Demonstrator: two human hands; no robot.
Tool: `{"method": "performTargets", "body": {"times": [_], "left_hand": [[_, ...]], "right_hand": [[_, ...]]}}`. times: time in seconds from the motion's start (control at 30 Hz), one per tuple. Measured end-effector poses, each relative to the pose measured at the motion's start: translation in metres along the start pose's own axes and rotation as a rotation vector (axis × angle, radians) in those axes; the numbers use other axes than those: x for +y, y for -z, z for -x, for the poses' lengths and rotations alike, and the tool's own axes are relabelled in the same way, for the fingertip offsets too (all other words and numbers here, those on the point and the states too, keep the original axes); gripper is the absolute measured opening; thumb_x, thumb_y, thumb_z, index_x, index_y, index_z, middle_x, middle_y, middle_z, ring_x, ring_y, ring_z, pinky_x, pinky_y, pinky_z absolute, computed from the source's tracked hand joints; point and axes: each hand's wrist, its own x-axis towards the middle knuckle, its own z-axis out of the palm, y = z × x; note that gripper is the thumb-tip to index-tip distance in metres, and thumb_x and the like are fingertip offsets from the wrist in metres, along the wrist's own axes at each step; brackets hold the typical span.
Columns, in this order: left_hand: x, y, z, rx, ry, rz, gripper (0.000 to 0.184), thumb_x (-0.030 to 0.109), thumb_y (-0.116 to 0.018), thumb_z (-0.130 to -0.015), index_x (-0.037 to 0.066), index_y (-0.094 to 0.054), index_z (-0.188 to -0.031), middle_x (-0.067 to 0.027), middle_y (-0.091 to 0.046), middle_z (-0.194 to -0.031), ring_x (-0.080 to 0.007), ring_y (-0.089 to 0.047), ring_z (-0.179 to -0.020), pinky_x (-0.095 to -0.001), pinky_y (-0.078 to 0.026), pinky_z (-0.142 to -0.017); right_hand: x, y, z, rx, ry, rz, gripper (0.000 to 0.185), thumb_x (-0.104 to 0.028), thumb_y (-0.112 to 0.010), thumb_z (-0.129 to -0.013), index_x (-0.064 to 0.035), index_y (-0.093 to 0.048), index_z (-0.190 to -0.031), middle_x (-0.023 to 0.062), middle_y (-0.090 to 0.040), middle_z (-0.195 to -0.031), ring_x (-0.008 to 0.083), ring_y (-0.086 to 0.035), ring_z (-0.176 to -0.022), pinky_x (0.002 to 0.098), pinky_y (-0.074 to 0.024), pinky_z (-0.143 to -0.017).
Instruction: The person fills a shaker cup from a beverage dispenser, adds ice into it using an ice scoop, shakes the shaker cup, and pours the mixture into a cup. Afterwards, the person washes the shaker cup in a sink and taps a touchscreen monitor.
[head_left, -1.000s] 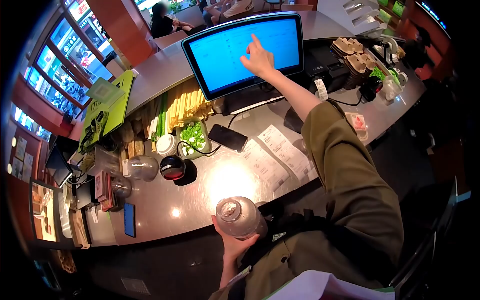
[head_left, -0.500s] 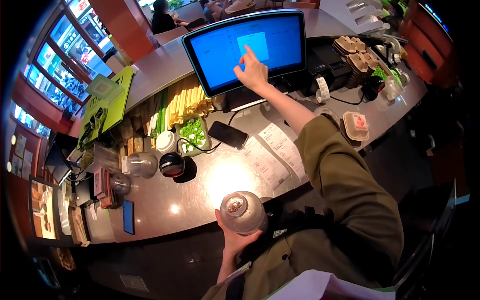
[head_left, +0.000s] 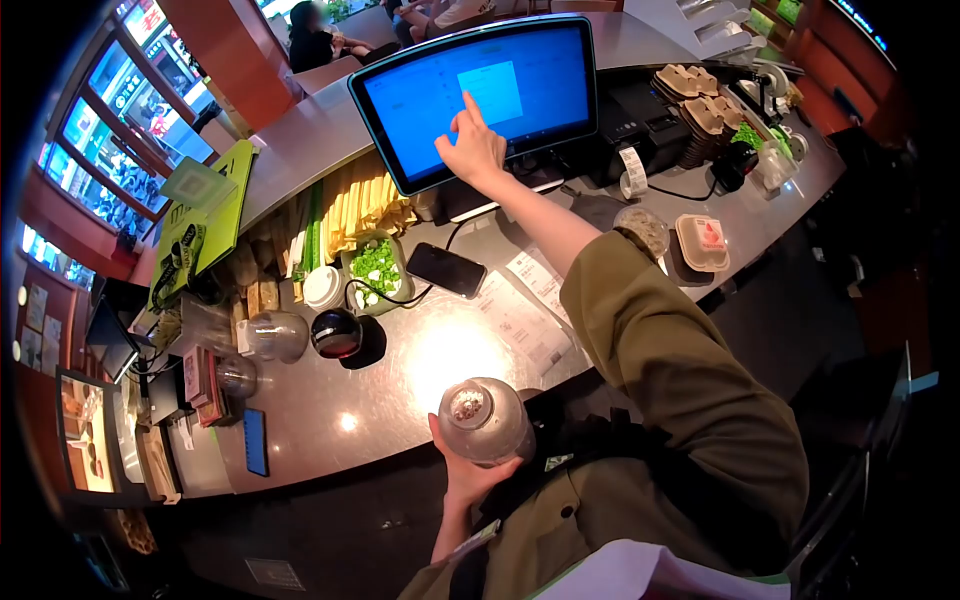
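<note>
My left hand [head_left: 470, 475] is wrapped round a clear jar [head_left: 490, 430] with pale bits showing at its top, held at the counter's front edge. My right hand [head_left: 474, 148] holds nothing; its index finger points up at a pale pop-up window on the blue touchscreen [head_left: 410, 115], while the other fingers are partly curled. Whether the fingertip touches the glass cannot be made out. Below the screen, a black phone [head_left: 447, 270] and printed paper slips [head_left: 520, 318] lie on the metal counter [head_left: 300, 440].
A green tub [head_left: 377, 270], a white-lidded cup [head_left: 323, 288] and a round black device [head_left: 337, 333] stand left of centre. Further right are a takeaway box [head_left: 702, 243], a round clear container [head_left: 642, 230], a printer [head_left: 640, 130] and stacked cup carriers [head_left: 705, 98]. People sit beyond the counter.
A pop-up window has appeared on the screen. My right hand has moved left and down, uncovering the takeaway box and round container. My left hand keeps the jar, now slightly more upright.
</note>
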Motion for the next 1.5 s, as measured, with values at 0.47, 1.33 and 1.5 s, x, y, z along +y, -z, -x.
{"method": "performTargets", "body": {"times": [0.47,1.33,1.5], "left_hand": [[-0.002,0.007,0.001,-0.018,-0.017,-0.018,0.125,0.012,-0.08,-0.059,0.008,0.023,-0.13,-0.0182,-0.019,-0.134,-0.0263,-0.031,-0.122,-0.0421,-0.031,-0.098],[-0.009,0.008,0.009,-0.032,0.052,-0.034,0.132,0.015,-0.082,-0.054,0.012,0.024,-0.132,-0.0169,-0.018,-0.135,-0.0266,-0.029,-0.123,-0.0438,-0.029,-0.099],[-0.007,0.009,0.01,-0.044,0.033,-0.074,0.128,0.014,-0.081,-0.056,0.01,0.023,-0.131,-0.0179,-0.02,-0.134,-0.0263,-0.032,-0.122,-0.0428,-0.031,-0.098]], "right_hand": [[0.008,-0.014,0.013,0.057,-0.072,-0.015,0.028,-0.026,-0.057,-0.068,-0.0054,-0.047,-0.085,0.021,-0.028,-0.136,0.035,-0.059,-0.078,0.0438,-0.0454,-0.068],[0.015,-0.016,0.028,0.103,-0.178,-0.108,0.024,-0.023,-0.055,-0.071,-0.0088,-0.044,-0.087,0.0163,-0.025,-0.139,0.0335,-0.056,-0.089,0.0432,-0.0422,-0.073],[0.036,-0.019,0.031,0.218,-0.363,-0.114,0.024,-0.02,-0.054,-0.072,-0.0095,-0.042,-0.09,0.0152,-0.022,-0.14,0.033,-0.055,-0.091,0.045,-0.0408,-0.075]]}}
